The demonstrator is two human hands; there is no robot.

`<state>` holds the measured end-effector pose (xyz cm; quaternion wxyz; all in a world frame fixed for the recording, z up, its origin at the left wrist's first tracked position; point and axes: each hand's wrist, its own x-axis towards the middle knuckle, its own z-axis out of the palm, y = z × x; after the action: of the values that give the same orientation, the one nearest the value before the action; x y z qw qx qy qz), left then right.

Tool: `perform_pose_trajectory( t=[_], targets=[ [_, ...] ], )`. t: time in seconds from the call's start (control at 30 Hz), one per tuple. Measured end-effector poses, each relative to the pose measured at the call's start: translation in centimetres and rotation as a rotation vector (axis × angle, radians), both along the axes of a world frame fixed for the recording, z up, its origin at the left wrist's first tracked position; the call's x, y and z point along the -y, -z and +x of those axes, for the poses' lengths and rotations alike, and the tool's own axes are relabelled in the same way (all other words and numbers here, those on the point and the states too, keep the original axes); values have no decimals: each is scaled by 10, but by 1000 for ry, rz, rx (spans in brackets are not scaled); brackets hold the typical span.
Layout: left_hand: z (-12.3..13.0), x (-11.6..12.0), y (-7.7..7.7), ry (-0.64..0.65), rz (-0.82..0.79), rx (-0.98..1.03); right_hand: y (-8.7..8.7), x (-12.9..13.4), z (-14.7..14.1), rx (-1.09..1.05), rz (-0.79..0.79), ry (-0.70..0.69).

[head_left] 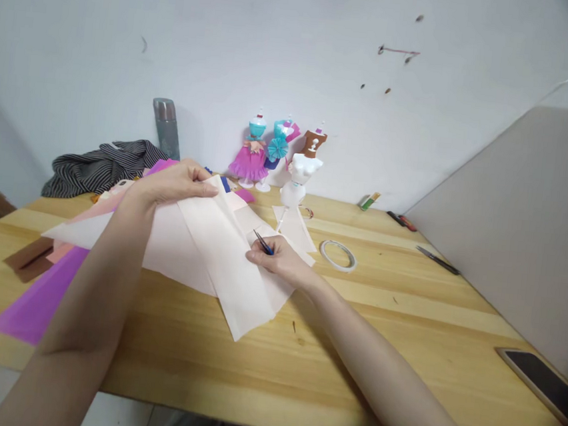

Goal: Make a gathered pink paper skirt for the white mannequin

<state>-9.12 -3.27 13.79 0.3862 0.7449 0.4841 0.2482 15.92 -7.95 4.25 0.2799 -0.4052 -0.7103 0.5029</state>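
Note:
My left hand [179,181] pinches the top edge of a long pale pink sheet [229,261], thumb on top. The strip slants down toward the table's front, over other pale sheets. Whether it is paper or thin cloth I cannot tell. My right hand [282,260] is closed around small scissors [263,243] with dark, slim blades and a bit of blue handle showing. The blades point up and left, slightly apart, above the sheets. Most of the handle is hidden in my fingers. Behind the right hand stands a white dress form [293,190] with a brown band on top.
Two dressed mini mannequins [252,153] stand by the wall. A tape roll [339,256], a dark pen-like knife [437,260] and a phone [543,382] lie right. Purple sheets [44,300], a striped cloth [102,165] and a bottle [166,128] are left.

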Motion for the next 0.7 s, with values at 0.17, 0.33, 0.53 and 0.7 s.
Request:
perform_pose_trajectory(
  t=[0.17, 0.33, 0.53, 0.7],
  targets=[
    [-5, 1, -1, -41, -1, 45, -1, 2, 1, 83, 49, -88],
    [-12, 0, -1, -69, 0, 63, 1, 0, 5, 105, 41, -156],
    [-19, 0, -2, -104, 22, 57, -2, -1, 14, 148, 4, -209],
    [-14, 1, -1, -72, 32, 82, -5, -1, 18, 195, 10, -169]
  ],
)
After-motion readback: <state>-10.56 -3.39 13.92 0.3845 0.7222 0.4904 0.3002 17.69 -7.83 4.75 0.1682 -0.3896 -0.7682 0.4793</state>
